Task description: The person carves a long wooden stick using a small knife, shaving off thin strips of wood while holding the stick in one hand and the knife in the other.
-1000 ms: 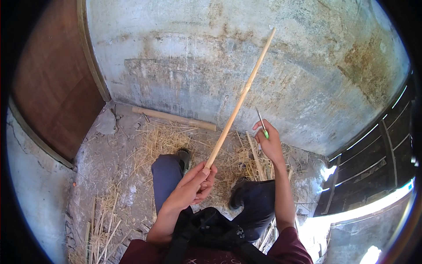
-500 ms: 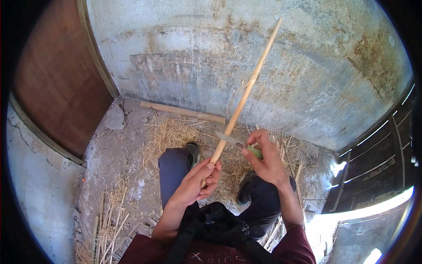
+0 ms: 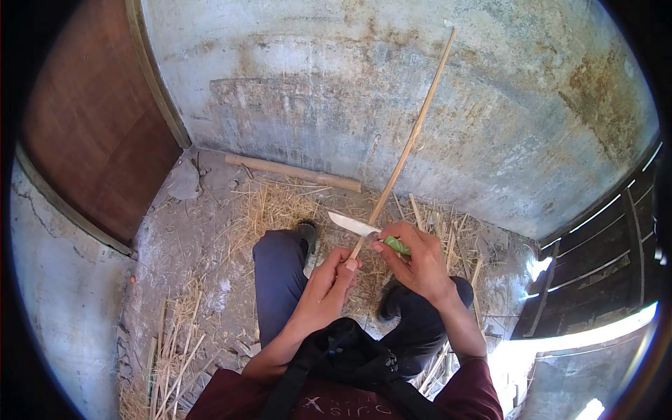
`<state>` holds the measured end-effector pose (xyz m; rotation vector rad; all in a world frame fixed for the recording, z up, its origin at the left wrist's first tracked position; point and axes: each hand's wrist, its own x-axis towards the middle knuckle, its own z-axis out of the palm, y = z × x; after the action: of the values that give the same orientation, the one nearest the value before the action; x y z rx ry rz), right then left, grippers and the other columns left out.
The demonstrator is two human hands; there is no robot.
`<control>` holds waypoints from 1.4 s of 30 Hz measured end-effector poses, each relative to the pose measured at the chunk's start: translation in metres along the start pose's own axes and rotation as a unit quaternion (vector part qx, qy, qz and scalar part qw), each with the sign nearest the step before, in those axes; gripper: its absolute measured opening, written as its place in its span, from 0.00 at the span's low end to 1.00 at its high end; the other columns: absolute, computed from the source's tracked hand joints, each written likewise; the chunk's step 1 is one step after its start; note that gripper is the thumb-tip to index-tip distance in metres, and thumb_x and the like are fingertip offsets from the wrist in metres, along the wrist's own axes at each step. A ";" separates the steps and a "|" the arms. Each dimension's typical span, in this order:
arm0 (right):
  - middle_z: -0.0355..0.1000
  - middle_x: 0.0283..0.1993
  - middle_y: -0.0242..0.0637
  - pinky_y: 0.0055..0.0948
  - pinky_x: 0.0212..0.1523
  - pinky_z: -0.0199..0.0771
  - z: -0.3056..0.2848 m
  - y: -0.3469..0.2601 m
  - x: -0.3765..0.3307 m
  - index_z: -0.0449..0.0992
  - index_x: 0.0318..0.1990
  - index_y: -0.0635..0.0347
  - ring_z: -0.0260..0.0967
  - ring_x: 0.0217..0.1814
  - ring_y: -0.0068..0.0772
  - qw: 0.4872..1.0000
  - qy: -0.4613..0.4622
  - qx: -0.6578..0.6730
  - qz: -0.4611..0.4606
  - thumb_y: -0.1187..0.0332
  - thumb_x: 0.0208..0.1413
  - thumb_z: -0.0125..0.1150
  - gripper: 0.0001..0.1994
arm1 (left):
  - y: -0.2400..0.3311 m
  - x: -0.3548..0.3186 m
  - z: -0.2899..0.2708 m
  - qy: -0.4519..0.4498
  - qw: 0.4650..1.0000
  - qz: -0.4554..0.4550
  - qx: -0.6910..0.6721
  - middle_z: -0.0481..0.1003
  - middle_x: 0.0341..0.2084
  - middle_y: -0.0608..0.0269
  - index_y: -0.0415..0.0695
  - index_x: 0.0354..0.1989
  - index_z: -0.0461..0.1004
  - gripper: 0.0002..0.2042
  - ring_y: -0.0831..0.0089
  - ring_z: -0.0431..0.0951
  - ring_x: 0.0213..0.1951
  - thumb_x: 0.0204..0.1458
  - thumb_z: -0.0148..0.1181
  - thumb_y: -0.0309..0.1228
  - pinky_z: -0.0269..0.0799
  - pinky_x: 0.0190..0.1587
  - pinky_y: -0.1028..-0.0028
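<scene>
A long, thin bamboo strip [image 3: 414,133] slants up and away to the right from my left hand [image 3: 327,283], which is closed around its lower end. My right hand [image 3: 418,260] grips the green handle of a knife [image 3: 351,223] just to the right of the strip. The knife's pale blade points left and crosses the strip a little above my left fingers. Whether the edge bites into the strip I cannot tell. The strip's narrow edge appears turned toward me, and its far end shows against the wall.
A thick bamboo pole [image 3: 294,173] lies along the foot of the stained wall [image 3: 301,105]. Straw-like shavings [image 3: 276,210] cover the floor between and beyond my feet. More split strips [image 3: 175,371] lie at the left. A brown door [image 3: 98,119] stands left, dark slatted boards [image 3: 595,259] right.
The bamboo strip has been turned and now looks narrower. My left hand has rolled over with it and shifted slightly right. The knife has moved a little down and left.
</scene>
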<state>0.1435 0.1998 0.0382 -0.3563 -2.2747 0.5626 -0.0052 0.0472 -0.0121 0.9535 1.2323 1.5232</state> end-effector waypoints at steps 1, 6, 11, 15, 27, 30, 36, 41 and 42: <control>0.79 0.36 0.38 0.39 0.25 0.74 0.001 0.001 -0.001 0.80 0.44 0.57 0.78 0.27 0.44 1.000 0.001 -0.004 -0.019 0.71 0.60 0.75 0.09 | -0.001 0.000 0.000 0.009 0.999 0.019 0.026 0.62 0.24 0.74 0.41 0.49 0.69 0.12 0.87 0.56 0.19 0.78 0.46 0.38 0.52 0.22 0.79; 0.76 0.32 0.37 0.38 0.23 0.72 0.006 -0.001 -0.010 0.82 0.41 0.56 0.76 0.25 0.42 1.000 -0.019 0.006 -0.012 0.71 0.58 0.76 0.07 | 0.002 -0.001 0.001 0.023 0.996 0.018 0.088 0.66 0.21 0.68 0.38 0.51 0.71 0.12 0.82 0.61 0.24 0.76 0.51 0.36 0.57 0.27 0.73; 0.76 0.31 0.37 0.38 0.22 0.70 0.011 0.001 -0.020 0.82 0.40 0.55 0.75 0.24 0.41 0.999 -0.014 0.031 -0.023 0.71 0.57 0.76 0.07 | 0.007 -0.002 0.007 0.060 0.986 0.073 0.136 0.71 0.25 0.69 0.36 0.51 0.74 0.14 0.85 0.65 0.26 0.75 0.52 0.37 0.61 0.28 0.77; 0.75 0.30 0.37 0.37 0.22 0.70 0.016 0.004 -0.028 0.82 0.39 0.57 0.75 0.24 0.39 0.999 -0.014 0.046 -0.024 0.72 0.56 0.77 0.07 | 0.006 -0.002 0.007 0.068 0.981 0.075 0.166 0.74 0.27 0.65 0.34 0.51 0.74 0.15 0.82 0.68 0.28 0.75 0.52 0.36 0.64 0.31 0.75; 0.77 0.30 0.39 0.35 0.25 0.74 0.019 0.008 -0.031 0.81 0.37 0.61 0.79 0.27 0.41 0.997 0.009 0.076 0.010 0.74 0.55 0.77 0.08 | 0.001 0.003 0.009 0.075 0.977 0.114 0.162 0.72 0.23 0.58 0.33 0.52 0.73 0.12 0.75 0.66 0.23 0.74 0.53 0.33 0.62 0.28 0.68; 0.77 0.29 0.40 0.35 0.26 0.74 0.019 0.012 -0.030 0.81 0.36 0.61 0.79 0.27 0.41 0.997 0.019 0.075 0.023 0.74 0.55 0.78 0.08 | 0.007 0.002 0.010 0.077 0.976 0.120 0.163 0.70 0.21 0.58 0.34 0.51 0.72 0.11 0.74 0.65 0.22 0.74 0.52 0.32 0.61 0.27 0.67; 0.77 0.29 0.40 0.34 0.27 0.74 0.018 0.024 -0.024 0.80 0.34 0.62 0.79 0.27 0.40 0.997 0.041 0.065 0.030 0.74 0.56 0.77 0.08 | 0.005 0.002 0.006 0.062 0.980 0.050 0.183 0.73 0.25 0.64 0.34 0.49 0.72 0.10 0.82 0.68 0.28 0.75 0.51 0.31 0.65 0.32 0.75; 0.78 0.29 0.40 0.33 0.27 0.73 0.008 0.032 -0.014 0.79 0.34 0.62 0.78 0.27 0.39 0.996 0.051 0.026 0.074 0.74 0.56 0.77 0.08 | 0.007 0.002 0.007 0.061 0.979 0.059 0.187 0.72 0.23 0.64 0.34 0.49 0.72 0.10 0.82 0.67 0.27 0.74 0.52 0.31 0.63 0.30 0.74; 0.79 0.29 0.40 0.33 0.28 0.73 0.006 0.034 -0.011 0.79 0.34 0.62 0.79 0.27 0.38 0.992 0.067 0.043 0.095 0.74 0.57 0.77 0.08 | 0.007 0.001 0.007 0.060 0.979 0.060 0.186 0.72 0.23 0.64 0.34 0.49 0.72 0.10 0.82 0.67 0.27 0.74 0.52 0.31 0.63 0.30 0.74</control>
<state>0.1493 0.2231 0.0114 -0.5553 -2.0931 0.7091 0.0003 0.0500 -0.0041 1.2087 1.6100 1.4873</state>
